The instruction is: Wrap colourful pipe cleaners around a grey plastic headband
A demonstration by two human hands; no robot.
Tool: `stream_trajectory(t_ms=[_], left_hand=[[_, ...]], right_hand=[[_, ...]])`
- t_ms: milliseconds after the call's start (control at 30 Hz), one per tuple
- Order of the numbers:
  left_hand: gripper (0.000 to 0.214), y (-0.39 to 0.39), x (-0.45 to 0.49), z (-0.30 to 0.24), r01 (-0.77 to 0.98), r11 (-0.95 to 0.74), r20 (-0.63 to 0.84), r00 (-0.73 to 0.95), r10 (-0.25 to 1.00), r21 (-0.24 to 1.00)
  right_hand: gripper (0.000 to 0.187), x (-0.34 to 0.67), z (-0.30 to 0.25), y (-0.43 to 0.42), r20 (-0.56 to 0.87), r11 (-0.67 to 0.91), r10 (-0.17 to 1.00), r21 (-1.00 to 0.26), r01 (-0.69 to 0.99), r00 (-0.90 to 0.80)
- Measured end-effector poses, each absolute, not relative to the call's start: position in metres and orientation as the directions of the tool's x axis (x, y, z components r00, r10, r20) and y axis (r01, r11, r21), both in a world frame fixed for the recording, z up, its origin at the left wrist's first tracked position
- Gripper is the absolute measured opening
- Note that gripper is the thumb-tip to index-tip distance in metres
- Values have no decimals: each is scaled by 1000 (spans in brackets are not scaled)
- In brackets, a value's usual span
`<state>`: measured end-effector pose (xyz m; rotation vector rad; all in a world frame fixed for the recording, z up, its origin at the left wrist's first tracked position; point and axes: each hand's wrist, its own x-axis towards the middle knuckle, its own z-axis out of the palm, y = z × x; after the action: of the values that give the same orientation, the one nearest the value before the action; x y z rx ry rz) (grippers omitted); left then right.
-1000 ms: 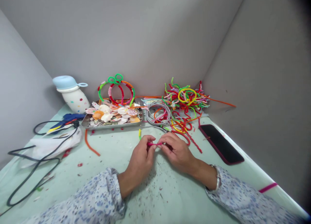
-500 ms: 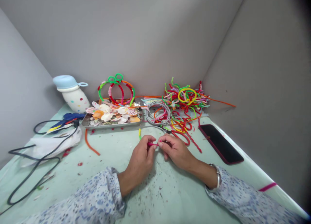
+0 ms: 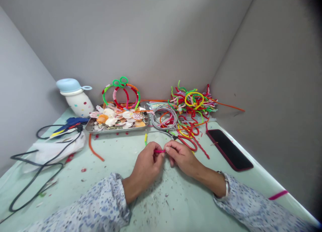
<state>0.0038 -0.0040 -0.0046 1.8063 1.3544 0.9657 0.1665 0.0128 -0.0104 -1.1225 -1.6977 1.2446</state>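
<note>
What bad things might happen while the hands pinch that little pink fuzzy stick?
The pink fuzzy stick is short and pinched only by fingertips of the left hand and right hand, so it might slip out, or its end might poke a finger. The black cord loops near the left sleeve; a snag might tug the blue tool.

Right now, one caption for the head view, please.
Left hand and right hand pinch a short pink pipe cleaner near a tray of shells.
</note>
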Motion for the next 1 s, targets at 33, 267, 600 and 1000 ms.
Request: stream_trajectory(t_ms=[33,267,600,1000], left_hand=[[10,-4,4,-5,479,-234,168,178,970,846],[6,-2,3,-6,483,-230,182,145,972,845],[6,-4,3,-4,498,-222,164,157,974,839],[8,-3,3,-4,497,-222,145,190,971,839]], right_hand=[[25,167,-11,13,72,155,937,-962,224,-342],[22,168,-5,12,186,281,928,-920,275,-324],[18,168,0,11,261,396,897,-833,387,-356],[18,165,0,10,244,376,909,-832,409,-338]])
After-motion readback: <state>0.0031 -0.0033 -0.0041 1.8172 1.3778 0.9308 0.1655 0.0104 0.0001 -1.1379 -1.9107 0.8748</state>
